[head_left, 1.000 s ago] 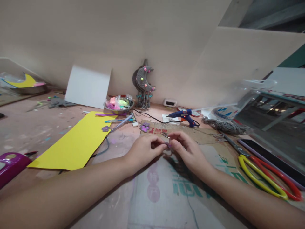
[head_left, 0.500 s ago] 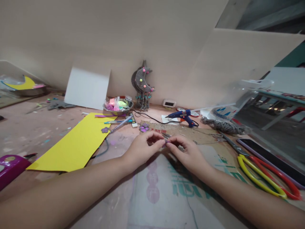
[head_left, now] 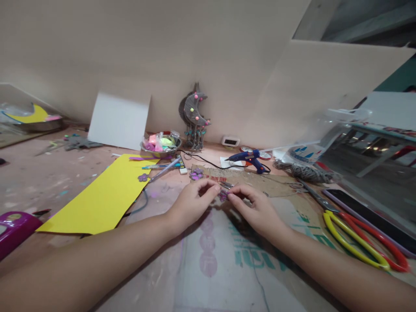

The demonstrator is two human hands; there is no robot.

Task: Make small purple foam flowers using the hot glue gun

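A small purple flower [head_left: 223, 196] with a greyish edge is pinched between the thumb and forefinger of my right hand [head_left: 256, 206]. Just left of it, my left hand [head_left: 195, 199] has its thumb and forefinger tips pressed together. Whether anything thin lies in that left pinch is too small to tell. Beyond my fingers, more purple flower pieces [head_left: 196, 174] lie on the cardboard [head_left: 279, 185]. Another purple flower [head_left: 143, 177] rests on the yellow sheet [head_left: 94, 195].
A blue glue gun [head_left: 248, 157] stands behind my hands, its black cord running left. To the right are grey yarn [head_left: 302, 171], red-and-yellow-handled scissors [head_left: 360, 238] and a phone [head_left: 373, 221]. A bowl of colourful clay [head_left: 160, 145] and a moon ornament [head_left: 195, 110] stand at the back.
My left fingertips have drawn slightly left, off the purple flower, and more of it now shows. My right hand keeps its hold in nearly the same place.
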